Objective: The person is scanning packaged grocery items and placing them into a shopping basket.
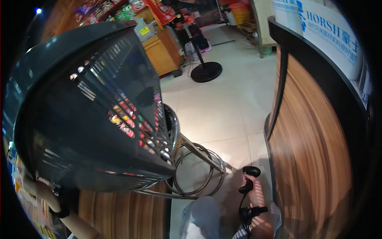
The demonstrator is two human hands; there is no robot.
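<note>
A large dark plastic basket (79,131) with slotted walls fills the left side, tilted, with bright red and yellow shapes showing through its slots. At its lower left corner is my left hand (34,186), closed on the edge, its fingers partly hidden. A black band (60,209) circles that wrist. Low at the right, my right hand (253,187) is wrapped round a black handheld device (251,171) with a rounded head. From it a thin cable runs down to a black unit (251,213) on my right forearm. My knee (205,215) shows beside that arm.
A round metal stool (199,151) stands behind the basket, partly covered by it. A wood-panelled counter (310,131) with a black top edge curves along the right, with white printed boxes (330,36) on it. Farther off are a round black stand base (206,72) and a wooden cabinet (161,51).
</note>
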